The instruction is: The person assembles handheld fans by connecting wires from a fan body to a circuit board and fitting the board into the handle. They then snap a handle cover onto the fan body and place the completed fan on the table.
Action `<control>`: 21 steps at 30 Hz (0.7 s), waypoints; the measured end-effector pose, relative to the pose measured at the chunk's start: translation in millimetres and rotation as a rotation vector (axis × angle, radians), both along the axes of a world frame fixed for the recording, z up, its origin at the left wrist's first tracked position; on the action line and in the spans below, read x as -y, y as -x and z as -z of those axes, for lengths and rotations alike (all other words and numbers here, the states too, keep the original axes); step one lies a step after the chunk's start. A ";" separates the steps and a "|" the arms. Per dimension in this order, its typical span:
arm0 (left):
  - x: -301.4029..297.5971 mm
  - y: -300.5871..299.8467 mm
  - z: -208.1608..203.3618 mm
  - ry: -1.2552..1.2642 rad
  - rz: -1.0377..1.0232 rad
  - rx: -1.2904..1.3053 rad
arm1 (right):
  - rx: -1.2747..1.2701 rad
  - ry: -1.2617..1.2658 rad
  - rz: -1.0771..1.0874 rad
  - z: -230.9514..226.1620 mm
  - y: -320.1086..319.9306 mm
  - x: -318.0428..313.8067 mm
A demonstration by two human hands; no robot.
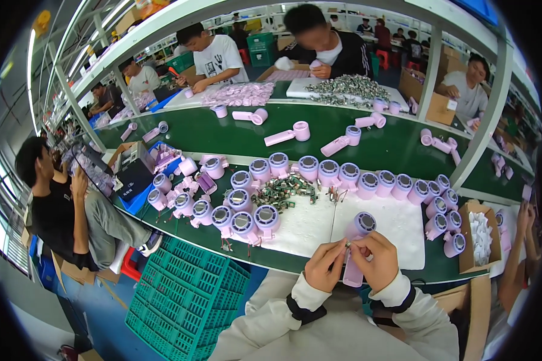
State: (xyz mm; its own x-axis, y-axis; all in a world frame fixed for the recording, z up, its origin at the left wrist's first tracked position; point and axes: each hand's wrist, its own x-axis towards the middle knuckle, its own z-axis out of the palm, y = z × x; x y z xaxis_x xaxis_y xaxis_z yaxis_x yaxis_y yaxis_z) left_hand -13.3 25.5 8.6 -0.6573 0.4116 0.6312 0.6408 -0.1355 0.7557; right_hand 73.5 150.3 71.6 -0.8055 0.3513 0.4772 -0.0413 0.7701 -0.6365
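In front of me, a pink handheld fan (362,225) with a lilac rim lies on a white foam sheet (403,225), its handle (352,274) pointing toward me. Above that handle my left hand (324,266) and my right hand (376,256) meet, fingertips closed in a pinch. Between them is a tiny part (347,245), which looks like a small circuit board; fingers cover most of it. Beyond the hands, a heap of green circuit boards (286,192) with wires sits on the foam, ringed by several upright fan heads (308,167).
More fan bodies (436,224) stand at right beside a carton of white pieces (480,237). A green conveyor belt (223,135) carries spaced fans behind a metal post (485,114). Green crates (180,295) are stacked at lower left. A co-worker (54,204) sits at left; others work across the belt.
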 end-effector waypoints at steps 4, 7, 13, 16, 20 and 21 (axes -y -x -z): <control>0.1 -4.0 8.6 -0.036 -0.059 -0.085 | -0.044 0.030 0.028 6.3 2.7 6.6; -2.8 1.7 10.9 -0.043 -0.065 -0.106 | -0.093 0.006 0.038 12.4 8.6 12.4; -12.8 14.3 21.6 -0.133 -0.085 -0.174 | -0.167 0.013 0.081 21.5 16.9 18.1; -8.7 8.6 26.2 -0.110 -0.066 -0.254 | -0.151 -0.012 0.086 25.4 5.1 19.2; -5.1 3.1 30.2 -0.065 -0.035 -0.297 | -0.101 -0.022 0.111 24.5 -6.0 15.1; -1.2 -1.8 31.7 -0.061 -0.027 -0.304 | -0.064 -0.016 0.097 23.5 -10.1 14.3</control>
State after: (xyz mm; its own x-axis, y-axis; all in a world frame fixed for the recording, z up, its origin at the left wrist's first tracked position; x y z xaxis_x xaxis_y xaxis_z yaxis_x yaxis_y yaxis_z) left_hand -11.5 26.7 -23.2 -0.4444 0.3517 0.8239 0.8404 -0.1549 0.5194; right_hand 83.6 136.0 48.0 -0.7360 0.4179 0.5326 -0.0064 0.7824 -0.6227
